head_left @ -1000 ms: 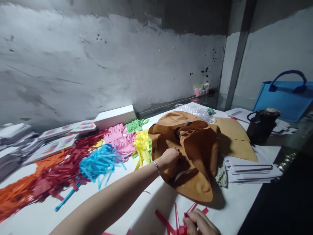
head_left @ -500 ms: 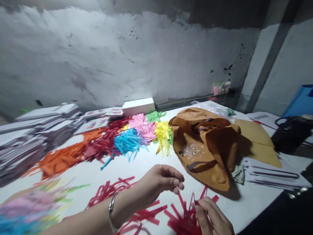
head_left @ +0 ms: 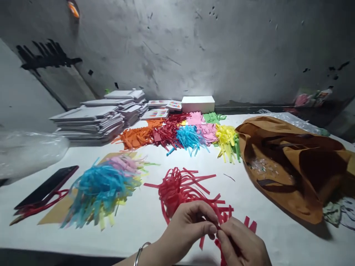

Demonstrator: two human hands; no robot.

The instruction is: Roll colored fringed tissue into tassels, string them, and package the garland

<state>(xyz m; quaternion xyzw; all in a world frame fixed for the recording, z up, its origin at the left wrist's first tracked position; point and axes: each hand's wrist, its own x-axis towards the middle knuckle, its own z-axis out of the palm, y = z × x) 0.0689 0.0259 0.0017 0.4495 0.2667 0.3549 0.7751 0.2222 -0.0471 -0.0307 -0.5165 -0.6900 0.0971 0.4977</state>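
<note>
Head view: two bare hands, set close together, near edge of a white-covered tabletop (head_left: 277,229).

Item, red paper strips (head_left: 170,190): one tangled fringe bunch, its thicker end at 11 o'clock from the left hand (head_left: 184,231), just beside it. Long axis slants roughly from 10 to 4 o'clock, loose tails passing behind and under the fingers toward the right hand (head_left: 245,244). Of the two, the left hand is nearer the thick end; the right hand lies nearer the tails.

Item, left hand: thumb and forefinger curved to a narrow opening, tips against the right fingertips; whether they grip or only touch the strip end, cannot be told. Metal bracelet (head_left: 141,253) at the wrist.

Item, right hand: thumb and fingers pinched on a red strip, almost no gap visible; remaining fingers folded.

Surroundings, by clock from the paired hands: brown fabric bag (head_left: 306,212) at 2, mouth slack, small clear pieces (head_left: 263,166) inside; yellow fringe (head_left: 226,136) at 12; blue fringe (head_left: 104,181) at 10, pink fringe (head_left: 123,162) adjoining; dark phone (head_left: 47,188) beyond, between 9 and 10.
</note>
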